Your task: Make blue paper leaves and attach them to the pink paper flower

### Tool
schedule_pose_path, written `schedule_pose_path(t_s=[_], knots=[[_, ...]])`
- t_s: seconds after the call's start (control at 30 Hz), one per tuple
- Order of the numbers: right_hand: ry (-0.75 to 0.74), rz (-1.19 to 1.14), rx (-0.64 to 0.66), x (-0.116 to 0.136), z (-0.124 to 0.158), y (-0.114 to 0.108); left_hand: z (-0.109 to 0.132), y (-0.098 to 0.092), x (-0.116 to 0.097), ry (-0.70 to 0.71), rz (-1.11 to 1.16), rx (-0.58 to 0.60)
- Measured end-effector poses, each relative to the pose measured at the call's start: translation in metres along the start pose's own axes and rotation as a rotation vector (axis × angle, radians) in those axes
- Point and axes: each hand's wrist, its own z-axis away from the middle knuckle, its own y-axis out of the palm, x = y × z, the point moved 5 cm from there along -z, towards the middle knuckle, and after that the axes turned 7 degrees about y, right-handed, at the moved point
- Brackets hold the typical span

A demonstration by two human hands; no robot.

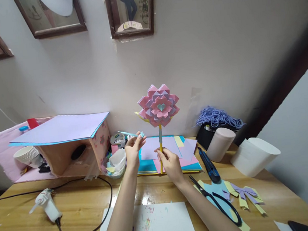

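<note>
A layered paper flower (157, 107) in pink and lilac, with a small light-blue heart at its centre, stands upright in front of the wall. Its yellow stick stem (160, 139), with a grey band below the bloom, is pinched by the fingers of my right hand (171, 164). To the left of the flower, my left hand (134, 149) is raised and closed on a thin light-blue paper strip (129, 133) with a folded tip at the fingertips. Behind both hands lies a stack of coloured paper sheets (158, 149).
A glue gun (48, 205) with a black cord lies at left, below a pink box (99, 151). At right are scissors (222, 200), a blue cutter (209, 164), paper scraps (243, 192) and white rolls (221, 143). A white sheet (172, 224) lies in front.
</note>
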Motion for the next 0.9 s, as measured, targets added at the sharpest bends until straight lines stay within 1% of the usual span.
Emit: schedule_pose_path(t_s=[0.07, 0.17, 0.3, 0.4, 0.47, 0.57, 0.67, 0.8, 0.9], knots=[[-0.008, -0.001, -0.012, 0.001, -0.001, -0.003, 0.002, 0.004, -0.004, 0.067, -0.047, 0.043], [-0.017, 0.002, -0.023, 0.001, -0.002, -0.006, 0.006, 0.009, -0.015, 0.241, -0.227, 0.084], [-0.023, -0.017, -0.014, 0.004, -0.001, -0.006, 0.015, 0.012, -0.031, 0.479, -0.505, 0.059], [-0.021, -0.049, 0.007, 0.009, 0.002, -0.004, 0.021, 0.013, -0.04, 0.608, -0.681, 0.049], [-0.017, -0.07, 0.024, 0.013, 0.005, -0.002, 0.023, 0.014, -0.044, 0.674, -0.761, 0.052], [-0.004, -0.104, 0.038, 0.017, 0.009, 0.001, 0.025, 0.015, -0.047, 0.735, -0.863, 0.066], [0.036, -0.168, -0.019, 0.016, 0.008, -0.002, 0.027, 0.018, -0.047, 0.778, -0.958, 0.117], [0.084, -0.263, -0.161, 0.011, 0.001, -0.014, 0.031, 0.03, -0.04, 0.777, -1.002, 0.272], [0.08, -0.247, -0.205, 0.008, -0.005, -0.022, 0.037, 0.041, -0.029, 0.72, -0.985, 0.394]])
